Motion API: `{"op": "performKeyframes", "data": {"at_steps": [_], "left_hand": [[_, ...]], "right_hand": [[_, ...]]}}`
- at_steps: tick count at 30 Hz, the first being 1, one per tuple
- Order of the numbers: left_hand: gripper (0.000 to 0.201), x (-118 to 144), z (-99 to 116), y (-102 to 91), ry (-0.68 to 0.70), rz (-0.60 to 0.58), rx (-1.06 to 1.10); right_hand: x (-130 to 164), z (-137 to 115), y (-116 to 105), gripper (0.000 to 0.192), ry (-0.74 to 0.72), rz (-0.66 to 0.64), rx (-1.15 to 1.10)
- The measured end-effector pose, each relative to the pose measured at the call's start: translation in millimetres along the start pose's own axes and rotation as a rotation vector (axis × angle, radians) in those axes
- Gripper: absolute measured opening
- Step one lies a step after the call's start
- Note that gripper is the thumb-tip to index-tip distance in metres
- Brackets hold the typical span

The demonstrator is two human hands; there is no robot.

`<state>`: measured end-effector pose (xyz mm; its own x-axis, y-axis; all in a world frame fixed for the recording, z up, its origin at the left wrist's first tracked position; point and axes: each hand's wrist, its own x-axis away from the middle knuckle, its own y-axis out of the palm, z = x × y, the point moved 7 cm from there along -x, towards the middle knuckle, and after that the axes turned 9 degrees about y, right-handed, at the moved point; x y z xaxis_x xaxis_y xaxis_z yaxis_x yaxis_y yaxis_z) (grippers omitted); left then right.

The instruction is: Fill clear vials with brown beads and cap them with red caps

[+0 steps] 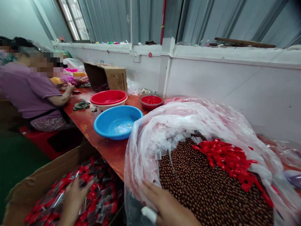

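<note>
My left hand [74, 199] is over a cardboard box [23, 191] of small clear packs with red ends [105, 196]. Its fingers are spread, slightly blurred, and nothing shows in them. My right hand [164, 204], with a white wrap [149, 214] on one digit, stretches its fingers out by the near left side of a translucent plastic bag [141, 157]. Whether it touches the bag is hard to tell. Inside the bag lie a mass of small glossy brown balls [202, 185], a heap of red plastic pieces [225, 157] and several small clear plastic pieces [174, 141].
A blue basin [117, 121], a red basin [108, 98] and a bowl with red contents [151, 100] stand on the red-topped table [108, 153]. Farther back is an open carton [115, 78]. A person in a purple shirt [25, 84] sits at the left.
</note>
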<state>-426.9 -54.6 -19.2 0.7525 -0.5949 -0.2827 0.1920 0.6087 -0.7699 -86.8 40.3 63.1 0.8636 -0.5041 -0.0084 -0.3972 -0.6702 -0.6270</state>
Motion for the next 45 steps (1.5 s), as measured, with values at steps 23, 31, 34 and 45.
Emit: {"op": "performKeyframes", "data": {"at_steps": [23, 31, 34, 45], "left_hand": [[0.034, 65, 361, 146.7, 0.875, -0.803, 0.503], [0.028, 151, 374, 223.2, 0.768, -1.139, 0.448], [0.024, 161, 385, 241.3, 0.756, -1.182, 0.447], [0.029, 193, 417, 276.0, 0.666, -1.263, 0.595]], "right_hand": [[163, 185, -165, 0.036, 0.705, 0.876, 0.361], [135, 207, -187, 0.027, 0.785, 0.821, 0.466], [158, 201, -177, 0.03, 0.821, 0.814, 0.451], [216, 193, -141, 0.042, 0.84, 0.946, 0.242]]}}
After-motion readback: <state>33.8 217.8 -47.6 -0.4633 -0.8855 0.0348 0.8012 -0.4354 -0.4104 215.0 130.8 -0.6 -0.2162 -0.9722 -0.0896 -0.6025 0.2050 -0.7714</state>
